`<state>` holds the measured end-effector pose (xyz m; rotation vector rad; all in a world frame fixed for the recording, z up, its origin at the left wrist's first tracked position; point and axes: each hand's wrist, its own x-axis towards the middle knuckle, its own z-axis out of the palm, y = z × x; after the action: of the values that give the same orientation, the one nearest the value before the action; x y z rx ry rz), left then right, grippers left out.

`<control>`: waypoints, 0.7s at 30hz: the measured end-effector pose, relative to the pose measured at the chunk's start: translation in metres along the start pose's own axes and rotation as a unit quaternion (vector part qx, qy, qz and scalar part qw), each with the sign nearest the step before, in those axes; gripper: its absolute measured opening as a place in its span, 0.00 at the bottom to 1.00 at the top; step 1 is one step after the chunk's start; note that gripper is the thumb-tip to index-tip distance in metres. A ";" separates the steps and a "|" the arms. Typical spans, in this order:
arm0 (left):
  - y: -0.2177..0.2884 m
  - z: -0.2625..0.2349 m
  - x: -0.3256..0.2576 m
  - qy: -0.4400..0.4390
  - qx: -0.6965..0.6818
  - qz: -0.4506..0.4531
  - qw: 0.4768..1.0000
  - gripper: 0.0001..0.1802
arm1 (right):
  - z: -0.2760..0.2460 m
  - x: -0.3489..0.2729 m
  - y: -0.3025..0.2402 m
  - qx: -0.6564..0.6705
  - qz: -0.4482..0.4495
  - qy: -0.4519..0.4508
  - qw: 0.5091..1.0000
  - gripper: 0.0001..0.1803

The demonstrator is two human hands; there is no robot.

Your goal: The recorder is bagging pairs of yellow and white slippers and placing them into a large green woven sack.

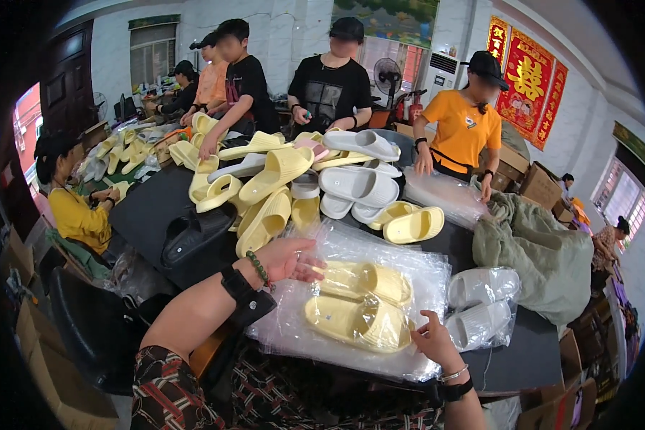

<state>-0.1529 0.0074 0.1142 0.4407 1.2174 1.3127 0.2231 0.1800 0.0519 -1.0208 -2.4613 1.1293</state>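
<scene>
Seen from above: a dark worktable (158,208) crowded with foam slide sandals, several people standing or sitting around it. Nearest the wearer, a pair of pale yellow slides (362,304) sealed inside a clear plastic bag (416,269), lying on a stack of more clear bags at the near edge of the table. Left hand (290,259) just left of the bagged yellow slides, fingers half spread and resting on the plastic at the bag's upper left corner, gripping nothing firmly. Right hand (431,338) at the lower right of the same pair, fingers curled onto the bag's edge; whether pinching the plastic, cannot tell. Just right of the yellow pair, a bagged pair of white slides (480,304). Beyond the yellow pair, a loose heap of yellow and white slides (294,179). Farther right, a crumpled grey-green cloth sack (537,251).
</scene>
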 end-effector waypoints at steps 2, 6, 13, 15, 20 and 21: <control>0.001 -0.004 0.008 -0.056 -0.025 0.048 0.997 0.23 | 0.001 -0.002 0.002 0.023 -0.001 0.002 1.000 0.29; 0.023 0.006 0.012 -0.123 -0.031 0.072 0.989 0.22 | -0.002 -0.006 0.020 0.135 -0.042 0.040 0.989 0.27; 0.055 0.031 -0.010 -0.119 0.006 0.160 0.980 0.27 | -0.013 -0.011 -0.002 0.187 -0.039 0.062 0.980 0.32; 0.049 0.027 -0.001 -0.123 0.004 0.140 0.982 0.28 | -0.008 -0.015 -0.003 0.158 0.013 0.036 0.987 0.35; 0.015 0.012 0.006 0.015 0.045 0.056 0.997 0.27 | 0.005 -0.017 0.018 0.128 0.025 0.004 0.991 0.35; 0.009 0.010 0.004 0.013 0.047 0.054 0.997 0.27 | 0.003 -0.017 0.016 0.122 0.014 0.004 0.992 0.35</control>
<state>-0.1499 0.0169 0.1238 0.5650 1.2964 1.3594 0.2422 0.1734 0.0388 -0.9849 -2.2387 1.3900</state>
